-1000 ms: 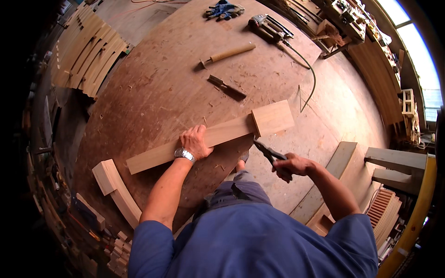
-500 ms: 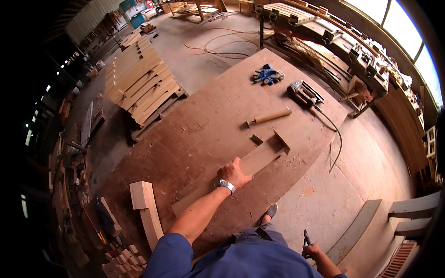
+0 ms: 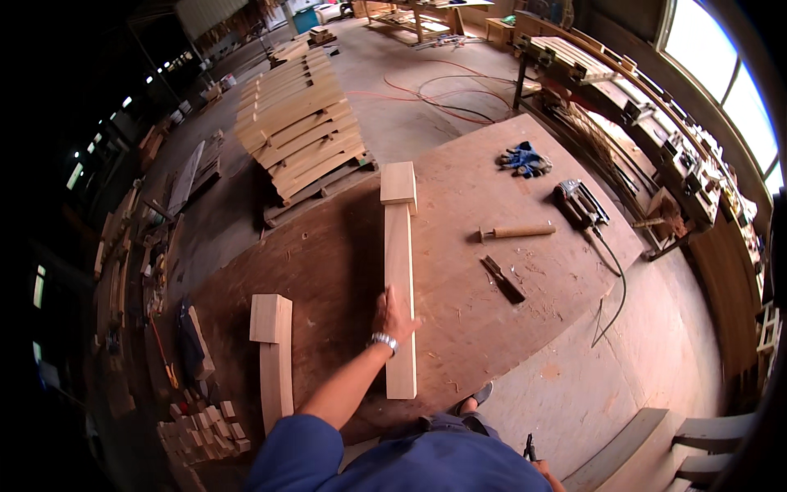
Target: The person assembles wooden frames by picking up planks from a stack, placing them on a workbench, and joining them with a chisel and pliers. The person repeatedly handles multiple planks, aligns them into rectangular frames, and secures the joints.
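A long pale wooden post [image 3: 399, 271] with a square block at its far end points away from me over the brown worktable [image 3: 328, 271]. My left hand [image 3: 396, 321] grips its near half, thumb along the right edge and fingers across the top. Low by my right side, my right hand [image 3: 544, 471] holds a small dark hand tool [image 3: 529, 448]; its exact kind is too small to tell. Right of the post lie a chisel [image 3: 502, 280] among shavings and a hammer [image 3: 520, 232] with a round wooden handle.
A similar blocked post [image 3: 275, 353] stands at the left. Blue gloves [image 3: 523, 160] and a nail gun [image 3: 582, 205] with a green hose [image 3: 623, 289] lie on the table's far right. Stacked boards [image 3: 299, 123] sit beyond; a curved wooden frame [image 3: 631, 447] is at lower right.
The wooden piece under my left hand has swung from slanting right to pointing straight away, its block now showing. The chisel has come into full view. My right hand sits lower in the picture.
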Demonstrator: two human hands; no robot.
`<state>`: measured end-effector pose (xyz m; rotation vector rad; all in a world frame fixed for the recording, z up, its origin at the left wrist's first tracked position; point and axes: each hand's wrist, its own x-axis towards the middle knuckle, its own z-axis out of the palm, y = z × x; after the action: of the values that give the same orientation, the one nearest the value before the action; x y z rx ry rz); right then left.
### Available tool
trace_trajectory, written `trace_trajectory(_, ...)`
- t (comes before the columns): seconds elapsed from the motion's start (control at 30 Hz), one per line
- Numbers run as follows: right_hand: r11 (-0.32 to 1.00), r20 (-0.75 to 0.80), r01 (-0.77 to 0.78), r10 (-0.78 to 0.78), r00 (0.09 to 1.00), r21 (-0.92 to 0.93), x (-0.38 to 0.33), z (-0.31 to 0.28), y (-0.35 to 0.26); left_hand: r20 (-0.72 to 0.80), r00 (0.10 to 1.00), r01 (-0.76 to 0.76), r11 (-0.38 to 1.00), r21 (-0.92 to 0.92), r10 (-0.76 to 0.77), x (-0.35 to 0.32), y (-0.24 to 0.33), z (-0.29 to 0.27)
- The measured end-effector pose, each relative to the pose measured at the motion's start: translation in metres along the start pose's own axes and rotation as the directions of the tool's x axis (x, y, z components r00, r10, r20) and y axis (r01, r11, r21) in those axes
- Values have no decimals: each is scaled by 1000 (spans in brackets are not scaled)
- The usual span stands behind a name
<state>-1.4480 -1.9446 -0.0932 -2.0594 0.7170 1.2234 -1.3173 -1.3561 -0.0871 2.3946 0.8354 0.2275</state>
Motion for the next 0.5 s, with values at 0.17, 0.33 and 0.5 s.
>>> trace_trajectory(0.17, 987, 35, 120, -117, 993, -109, 45, 14, -43, 36, 994, -103, 990, -99, 107, -122, -25, -6)
trace_trajectory(0.33, 951, 62, 168, -157, 986, -261, 78, 34, -73, 31, 999, -16, 999, -30, 17, -160, -11, -16)
trace_trajectory(0.5, 908, 87, 218, -200, 976, -359, 103, 51, -88, 13, 999, 47, 999, -21, -46, -143, -8, -13)
